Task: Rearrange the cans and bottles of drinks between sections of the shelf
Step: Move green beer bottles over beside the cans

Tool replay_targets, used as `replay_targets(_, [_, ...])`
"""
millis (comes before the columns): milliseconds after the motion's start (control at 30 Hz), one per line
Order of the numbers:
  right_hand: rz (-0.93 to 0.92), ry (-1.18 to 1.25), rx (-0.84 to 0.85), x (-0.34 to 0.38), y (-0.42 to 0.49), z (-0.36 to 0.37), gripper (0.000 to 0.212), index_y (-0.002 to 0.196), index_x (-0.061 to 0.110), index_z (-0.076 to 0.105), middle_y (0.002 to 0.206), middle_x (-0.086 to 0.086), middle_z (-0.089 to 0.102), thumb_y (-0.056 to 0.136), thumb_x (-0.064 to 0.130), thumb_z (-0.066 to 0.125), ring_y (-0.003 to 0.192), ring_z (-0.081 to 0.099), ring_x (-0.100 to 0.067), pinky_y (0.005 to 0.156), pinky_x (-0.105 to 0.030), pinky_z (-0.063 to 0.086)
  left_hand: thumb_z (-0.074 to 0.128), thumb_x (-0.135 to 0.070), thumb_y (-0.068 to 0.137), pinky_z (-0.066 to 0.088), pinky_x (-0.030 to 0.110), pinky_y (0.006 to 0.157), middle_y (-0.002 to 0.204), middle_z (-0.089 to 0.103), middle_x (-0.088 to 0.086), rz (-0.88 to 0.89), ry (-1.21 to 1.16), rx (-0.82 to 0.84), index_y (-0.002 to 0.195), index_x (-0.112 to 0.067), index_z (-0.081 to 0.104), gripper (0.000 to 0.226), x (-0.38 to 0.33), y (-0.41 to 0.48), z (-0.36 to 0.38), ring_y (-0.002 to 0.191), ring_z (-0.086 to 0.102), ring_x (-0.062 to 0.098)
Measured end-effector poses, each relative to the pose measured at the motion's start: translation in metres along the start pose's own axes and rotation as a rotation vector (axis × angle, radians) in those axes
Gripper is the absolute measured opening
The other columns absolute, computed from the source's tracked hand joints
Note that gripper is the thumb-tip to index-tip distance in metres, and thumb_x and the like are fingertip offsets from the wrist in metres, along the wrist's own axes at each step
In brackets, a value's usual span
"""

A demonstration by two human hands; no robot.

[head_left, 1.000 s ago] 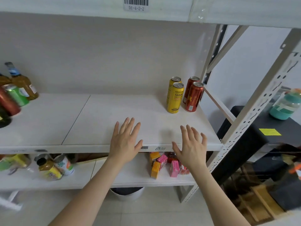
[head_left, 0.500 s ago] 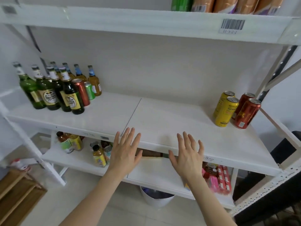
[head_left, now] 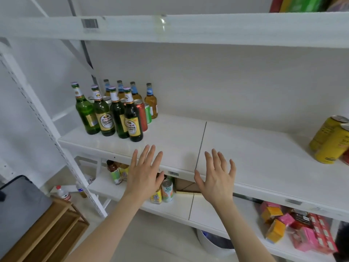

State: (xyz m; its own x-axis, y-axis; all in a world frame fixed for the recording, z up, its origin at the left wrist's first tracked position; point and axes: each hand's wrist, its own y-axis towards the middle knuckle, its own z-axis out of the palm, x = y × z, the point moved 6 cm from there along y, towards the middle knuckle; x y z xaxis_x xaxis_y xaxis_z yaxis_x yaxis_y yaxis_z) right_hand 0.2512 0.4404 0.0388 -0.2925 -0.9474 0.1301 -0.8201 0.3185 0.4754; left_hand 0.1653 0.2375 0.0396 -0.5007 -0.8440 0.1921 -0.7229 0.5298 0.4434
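At the far left of the middle shelf (head_left: pixel 170 133) stood the green bottles (head_left: pixel 105 112) in a near row, with amber bottles (head_left: pixel 151 100) behind and a red can (head_left: pixel 141 114) and a green can (head_left: pixel 148 112) tucked beside them — packed upright and close, probably so that one section held one lot. Two front labels carried a gold oval and the word "Beer"; the line above it was too blurred to read. The left hand (head_left: pixel 145 173) hovered at the shelf's near edge with its fingers (head_left: pixel 149 154) spread and empty, closest to the bottles and so the likelier one to take the first. The right hand (head_left: pixel 217 176) hung just right of the board seam, fingers (head_left: pixel 215 157) likewise apart, holding nothing. At the far right stood the yellow cans (head_left: pixel 330 140) — their print unreadable — well apart from the bottles.
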Motion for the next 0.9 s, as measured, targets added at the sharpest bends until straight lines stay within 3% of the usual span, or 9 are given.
replay_targets(433, [-0.025, -0.013, -0.021, 0.119, 0.089, 0.050, 0.066, 0.135, 0.012, 0.056, 0.141, -0.013, 0.056, 0.087, 0.056, 0.038, 0.131, 0.051, -0.033, 0.109, -0.057, 0.032, 0.071, -0.042, 0.083, 0.035, 0.061, 0.111, 0.146, 0.051, 0.017, -0.082, -0.036, -0.059, 0.139, -0.013, 0.054, 0.065, 0.139, 0.047, 0.041, 0.139, 0.044, 0.035])
replay_targets(600, [0.051, -0.006, -0.027, 0.177, 0.107, 0.074, 0.067, 0.133, 0.011, 0.057, 0.140, -0.014, 0.057, 0.087, 0.056, 0.039, 0.130, 0.052, -0.033, 0.109, -0.053, 0.021, 0.072, -0.042, 0.081, 0.034, 0.058, 0.111, 0.145, 0.052, 0.018, -0.022, -0.046, -0.068, 0.135, -0.013, 0.058, 0.063, 0.201, 0.061, 0.057, 0.138, 0.046, 0.035])
replay_targets(900, [0.217, -0.007, -0.048, 0.254, 0.125, 0.092, 0.070, 0.137, 0.012, 0.053, 0.141, -0.011, 0.056, 0.087, 0.060, 0.039, 0.132, 0.051, -0.031, 0.109, -0.056, 0.034, 0.068, -0.042, 0.084, 0.034, 0.056, 0.113, 0.149, 0.047, 0.018, 0.094, -0.102, -0.076, 0.142, -0.013, 0.049, 0.068, 0.281, 0.086, 0.077, 0.141, 0.041, 0.034])
